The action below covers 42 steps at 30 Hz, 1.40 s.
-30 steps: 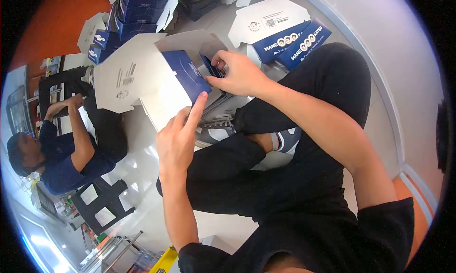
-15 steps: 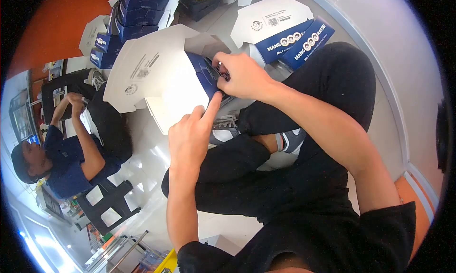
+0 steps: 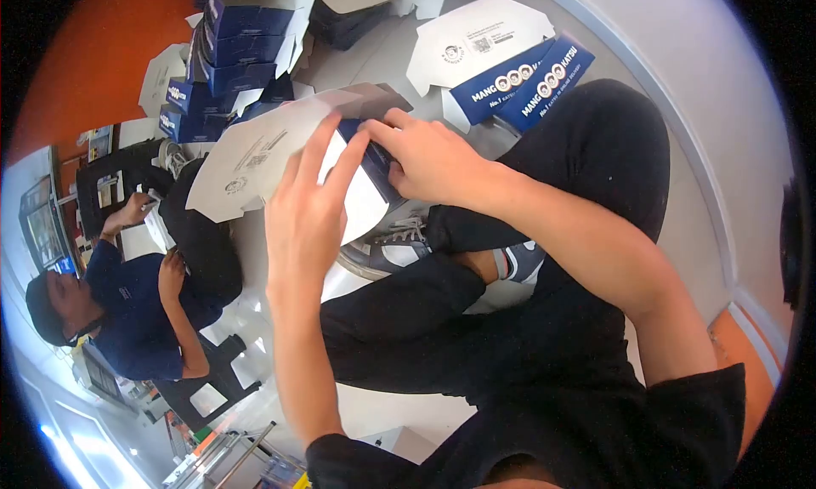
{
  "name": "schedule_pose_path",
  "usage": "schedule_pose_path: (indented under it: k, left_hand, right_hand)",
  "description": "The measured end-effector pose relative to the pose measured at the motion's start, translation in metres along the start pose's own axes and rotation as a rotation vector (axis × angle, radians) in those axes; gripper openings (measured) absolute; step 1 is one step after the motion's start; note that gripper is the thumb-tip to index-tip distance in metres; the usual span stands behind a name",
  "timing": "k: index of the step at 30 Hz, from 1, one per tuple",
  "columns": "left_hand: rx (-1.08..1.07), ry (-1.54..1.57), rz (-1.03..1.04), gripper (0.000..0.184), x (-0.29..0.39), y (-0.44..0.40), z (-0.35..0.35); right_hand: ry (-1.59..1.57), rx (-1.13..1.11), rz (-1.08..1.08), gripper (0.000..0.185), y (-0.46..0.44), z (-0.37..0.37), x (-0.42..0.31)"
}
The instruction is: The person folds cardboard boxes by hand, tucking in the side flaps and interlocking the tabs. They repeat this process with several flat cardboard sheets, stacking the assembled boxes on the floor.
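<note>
A partly folded takeaway box [image 3: 242,170], white inside and dark blue outside, is in front of me with its broad lid flap spread to the left. My left hand [image 3: 306,200] reaches over the white inner part, fingers stretched and apart; whether the fingertips touch the card is unclear. On the blue side panel, my right hand [image 3: 433,159] has its fingers bent over the edge and grips the box there. The right thumb and the panel's lower edge are partly hidden.
Stacked blue boxes [image 3: 242,51] stand at upper left. Flat printed cartons [image 3: 484,42] lie on the floor at upper right, beside my knee. My shoe [image 3: 399,249] sits just below the box. At left, another person [image 3: 140,293] is seated, handling something white.
My left hand has moved up and left from the box's near corner, its fingers spreading over the inside. My right fingers have shifted slightly along the blue panel, and the box has tilted.
</note>
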State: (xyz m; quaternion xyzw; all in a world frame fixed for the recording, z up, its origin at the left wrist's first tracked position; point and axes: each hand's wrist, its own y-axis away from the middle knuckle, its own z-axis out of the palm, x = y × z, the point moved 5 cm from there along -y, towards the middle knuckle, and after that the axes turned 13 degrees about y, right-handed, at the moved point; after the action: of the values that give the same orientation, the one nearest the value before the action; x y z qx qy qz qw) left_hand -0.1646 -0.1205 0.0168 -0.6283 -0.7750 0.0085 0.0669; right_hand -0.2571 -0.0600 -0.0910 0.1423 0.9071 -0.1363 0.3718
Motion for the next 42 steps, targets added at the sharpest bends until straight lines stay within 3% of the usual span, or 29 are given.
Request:
schedule_pose_path:
  k: [4, 7, 12, 16, 22, 26, 28, 30, 32, 36, 38, 40, 42]
  left_hand:
    - [-0.06, -0.042, 0.132, 0.027, -0.027, -0.01, 0.029]
    - [-0.049, 0.09, 0.152, 0.012, -0.03, -0.01, 0.031]
    - [-0.096, 0.132, 0.174, 0.011, -0.026, -0.013, 0.03]
    - [-0.253, 0.159, 0.146, 0.007, -0.028, -0.022, 0.041]
    - [-0.288, 0.207, 0.174, 0.006, -0.027, -0.03, 0.06]
    - [-0.172, 0.256, 0.211, 0.006, -0.024, -0.023, 0.057]
    - [0.119, 0.271, -0.001, 0.011, -0.029, -0.005, 0.032]
    - [0.202, 0.123, -0.064, 0.021, -0.058, 0.034, 0.027]
    - [0.344, -0.112, -0.51, 0.022, -0.086, 0.067, 0.017]
    - [0.392, 0.103, -0.731, 0.02, -0.108, 0.091, 0.039]
    - [0.227, 0.042, -0.72, 0.025, -0.118, 0.097, 0.059]
    - [0.25, 0.028, -0.7, 0.028, -0.113, 0.093, 0.055]
    - [0.133, -0.025, -0.764, 0.029, -0.117, 0.093, 0.06]
  right_hand:
    - [0.221, -0.065, -0.085, 0.039, -0.001, 0.001, -0.003]
    - [0.365, -0.044, -0.109, 0.034, 0.0, 0.0, -0.004]
    - [0.517, 0.054, -0.117, 0.024, 0.0, -0.003, -0.013]
    - [0.483, -0.012, -0.06, 0.029, -0.003, 0.002, -0.008]
    - [0.125, -0.088, 0.128, 0.025, -0.011, 0.004, 0.01]
    - [0.027, -0.075, 0.202, 0.026, -0.01, 0.006, 0.017]
    - [-0.012, -0.086, 0.254, 0.033, -0.01, -0.001, 0.013]
    - [0.041, -0.045, 0.255, 0.031, -0.008, -0.011, 0.004]
    - [0.107, -0.041, 0.189, 0.03, -0.007, -0.007, -0.001]
    - [0.245, 0.019, 0.035, 0.026, -0.003, 0.011, -0.004]
    - [0.287, -0.011, 0.05, 0.024, -0.004, 0.014, -0.005]
    - [0.298, -0.051, 0.066, 0.026, -0.005, 0.013, -0.003]
    - [0.312, -0.074, 0.052, 0.026, -0.007, 0.013, -0.003]
